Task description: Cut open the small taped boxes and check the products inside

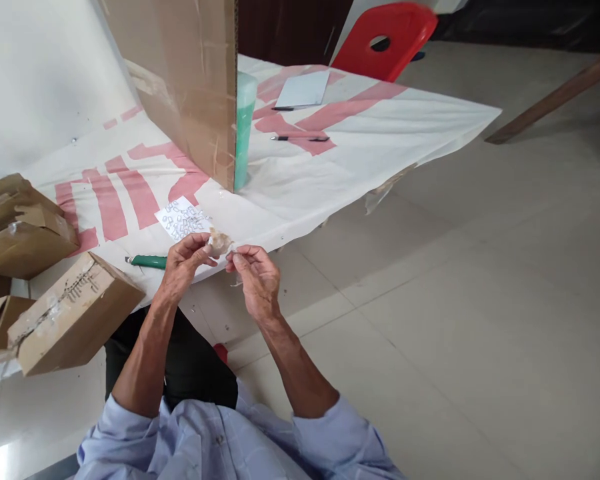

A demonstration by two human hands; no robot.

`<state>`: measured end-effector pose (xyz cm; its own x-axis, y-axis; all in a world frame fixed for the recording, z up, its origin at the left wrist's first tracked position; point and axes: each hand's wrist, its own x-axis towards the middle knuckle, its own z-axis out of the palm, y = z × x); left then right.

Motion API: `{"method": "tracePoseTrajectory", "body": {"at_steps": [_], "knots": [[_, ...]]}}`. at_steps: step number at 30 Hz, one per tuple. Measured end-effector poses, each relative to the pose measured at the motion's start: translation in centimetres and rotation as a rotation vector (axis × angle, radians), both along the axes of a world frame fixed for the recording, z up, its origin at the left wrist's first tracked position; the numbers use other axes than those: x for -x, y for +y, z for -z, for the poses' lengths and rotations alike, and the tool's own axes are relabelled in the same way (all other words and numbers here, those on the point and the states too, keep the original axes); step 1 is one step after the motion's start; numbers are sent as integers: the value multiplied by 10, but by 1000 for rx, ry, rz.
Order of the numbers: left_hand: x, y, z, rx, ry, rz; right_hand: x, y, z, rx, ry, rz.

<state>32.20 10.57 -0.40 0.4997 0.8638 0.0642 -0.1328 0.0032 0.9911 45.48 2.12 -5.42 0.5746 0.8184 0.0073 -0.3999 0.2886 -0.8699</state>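
Observation:
My left hand is closed, pinching a small, crumpled, see-through brownish piece that looks like a plastic packet or tape; I cannot tell which. At its other end, my right hand pinches a clear edge between thumb and fingers. A thin clear strip hangs below the right fingertips. Both hands are above the table's front edge. Just beyond the left hand lies a white square sheet covered with small outlined shapes. A green-handled cutter rests left of that hand, partly hidden by it.
A tall cardboard sheet or box stands on the cloth-covered table, with a green container behind it. Farther back are a pen, a pad and a red chair. Cardboard boxes crowd the left.

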Motion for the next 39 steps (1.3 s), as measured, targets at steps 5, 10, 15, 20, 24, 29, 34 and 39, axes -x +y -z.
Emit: {"method": "tracePoseTrajectory", "body": {"at_steps": [5, 10, 15, 20, 24, 29, 34, 39], "knots": [[35, -48, -17, -140, 1, -128, 23, -23, -30, -83, -195, 17], [74, -93, -31, -370, 11, -249, 62, -37, -44, -170, -311, -1], [115, -127, -42, -191, -133, -253, 99, -59, -56, -259, -503, -82], [152, -160, -52, -22, -293, -245, 123, -81, -73, -375, -719, -197], [177, -188, -65, -23, -324, -237, 132, -94, -94, -543, -880, -208], [192, -214, -77, -32, -358, -171, 134, -104, -124, -867, -1027, -160], [195, -229, -78, -25, -365, -83, 129, -110, -145, -1057, -1201, -142], [201, -238, -83, -44, -376, -17, 121, -110, -158, -1168, -1365, -162]]}}
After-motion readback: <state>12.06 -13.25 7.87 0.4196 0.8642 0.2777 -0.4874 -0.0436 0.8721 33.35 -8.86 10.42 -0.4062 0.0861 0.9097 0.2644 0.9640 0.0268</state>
